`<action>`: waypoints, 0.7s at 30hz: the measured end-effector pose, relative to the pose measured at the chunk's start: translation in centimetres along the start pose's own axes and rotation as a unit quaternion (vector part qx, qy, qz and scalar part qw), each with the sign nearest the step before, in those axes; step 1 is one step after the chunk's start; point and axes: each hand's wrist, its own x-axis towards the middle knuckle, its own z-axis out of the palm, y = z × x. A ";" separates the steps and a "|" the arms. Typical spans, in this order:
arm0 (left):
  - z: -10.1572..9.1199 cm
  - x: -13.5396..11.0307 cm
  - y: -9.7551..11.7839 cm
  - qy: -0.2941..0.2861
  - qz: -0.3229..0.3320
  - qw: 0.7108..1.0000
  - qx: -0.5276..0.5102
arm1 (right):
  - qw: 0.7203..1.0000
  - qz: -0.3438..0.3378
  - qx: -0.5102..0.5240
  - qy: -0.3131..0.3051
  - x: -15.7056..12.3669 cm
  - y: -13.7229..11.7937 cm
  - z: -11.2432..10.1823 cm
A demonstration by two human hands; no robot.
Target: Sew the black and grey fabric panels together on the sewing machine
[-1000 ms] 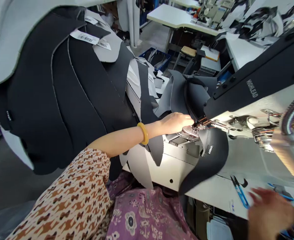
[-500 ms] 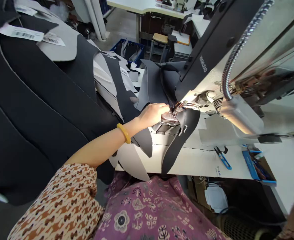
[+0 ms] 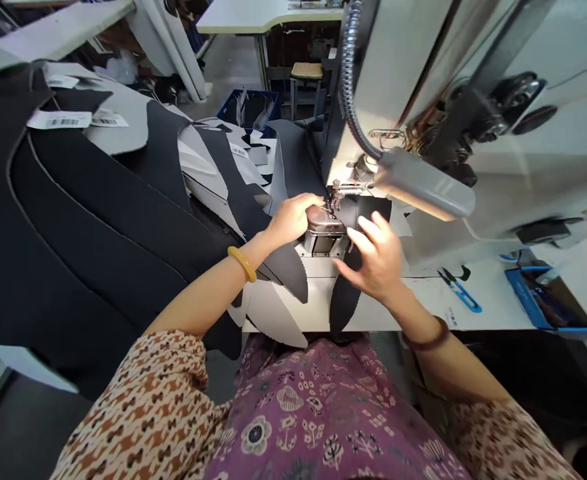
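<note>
At the sewing machine's needle and presser foot, my left hand has its fingers closed at the edge of a black fabric panel; the exact pinch is partly hidden. Right of the needle, my right hand is open, fingers spread, over the panel's seamed front part. A narrow black end of the panel hangs towards the table's front edge. Below the needle stands the machine's raised metal bed. The lamp on a bendable metal neck lights the stitching spot.
Large black fabric pieces with barcode labels are heaped at the left. On the right of the white table lie blue thread snips and a blue box. A blue crate and a stool stand beyond.
My right hand has come in from the lower right edge to the fabric beside the needle. My left hand stays by the presser foot. The view has turned somewhat to the right.
</note>
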 end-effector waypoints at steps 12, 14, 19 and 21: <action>3.2 0.8 -2.7 -0.044 -0.259 0.960 -0.098 | 0.923 0.219 -0.198 -0.245 -3.1 8.4 -0.4; 2.6 -0.9 -2.8 -0.062 -0.259 0.960 -0.084 | 0.922 0.159 -0.206 -0.286 -5.9 6.9 -0.5; 0.4 -5.4 -1.7 -0.114 -0.256 0.959 -0.048 | 0.913 0.162 -0.166 -0.336 -9.2 3.5 -2.3; 0.3 -6.7 -0.6 -0.131 -0.254 0.957 -0.042 | 0.940 0.167 -0.088 -0.283 -8.1 2.9 -3.2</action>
